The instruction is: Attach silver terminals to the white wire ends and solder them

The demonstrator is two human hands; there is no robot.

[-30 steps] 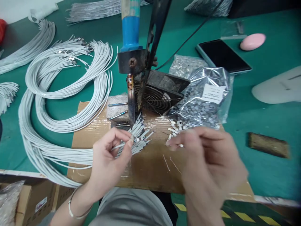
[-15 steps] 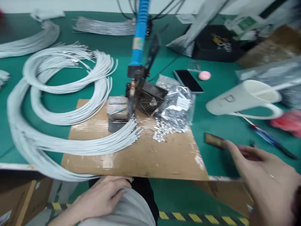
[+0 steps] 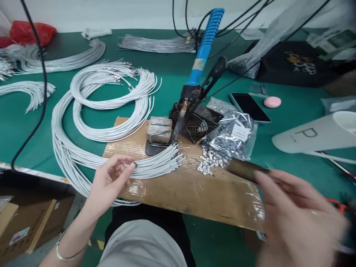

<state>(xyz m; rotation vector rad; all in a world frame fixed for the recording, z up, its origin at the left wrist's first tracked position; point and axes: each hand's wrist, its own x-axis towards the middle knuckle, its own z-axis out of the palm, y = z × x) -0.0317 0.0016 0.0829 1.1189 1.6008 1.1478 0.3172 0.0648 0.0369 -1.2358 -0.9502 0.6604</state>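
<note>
My left hand (image 3: 111, 178) is over a bundle of white wires (image 3: 155, 165), thumb and forefinger tips together at its upper side. Whether any wire is caught between those tips I cannot tell. In my right hand (image 3: 297, 211), blurred by motion, is a flat, dark brown rectangular bar (image 3: 244, 170), gripped at one end above the cardboard sheet (image 3: 194, 196). The wire ends fan out below the tip of a blue-handled soldering iron (image 3: 204, 48). Small white connector pieces (image 3: 211, 161) lie loose to the right of these ends.
Behind the wires are a grey block (image 3: 160, 129) and a black fan (image 3: 191, 124). A clear bag of small parts (image 3: 232, 135), a phone (image 3: 250, 106), a pink oval object (image 3: 272, 102) and a white mug (image 3: 308, 133) stand right. A black cable (image 3: 41, 66) hangs at left.
My left hand has risen from my lap to the white wire bundle. My right hand has brought the brown bar from the green tabletop over the cardboard's right side. The view has shifted left.
</note>
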